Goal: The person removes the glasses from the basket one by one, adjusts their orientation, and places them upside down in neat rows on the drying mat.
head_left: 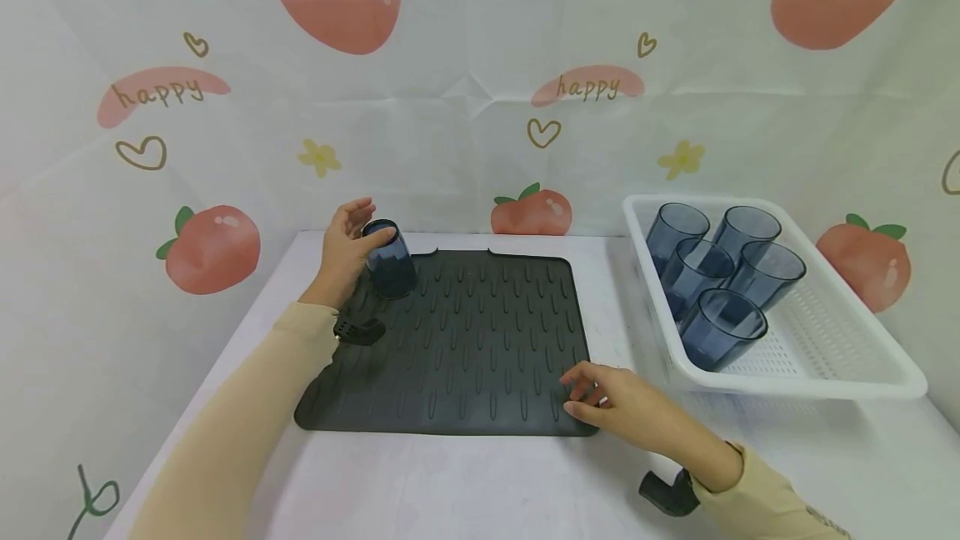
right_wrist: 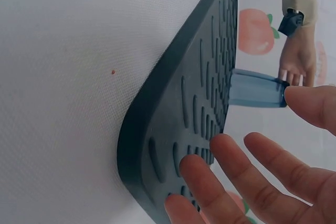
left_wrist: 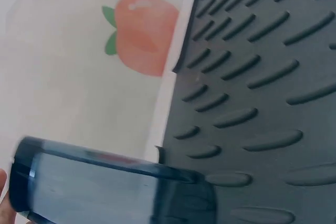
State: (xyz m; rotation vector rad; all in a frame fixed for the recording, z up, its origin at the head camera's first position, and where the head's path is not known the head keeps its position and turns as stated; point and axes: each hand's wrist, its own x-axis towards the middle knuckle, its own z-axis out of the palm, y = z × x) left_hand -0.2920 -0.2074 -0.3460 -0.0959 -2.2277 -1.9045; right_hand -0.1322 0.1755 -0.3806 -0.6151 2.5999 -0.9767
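A blue-tinted drinking glass stands upright on the back left part of a black ridged mat. At its rim is my left hand, thumb in front of the glass and fingers raised and loose behind it. The left wrist view shows the glass side-on, with only bits of fingers at the left edge. Over the mat's front right corner hovers my right hand, holding nothing, its fingers loosely bent and spread in the right wrist view.
A white plastic basket sits on the white table at the right. Several more blue glasses stand in its left half. Behind the table hangs a pale printed cloth.
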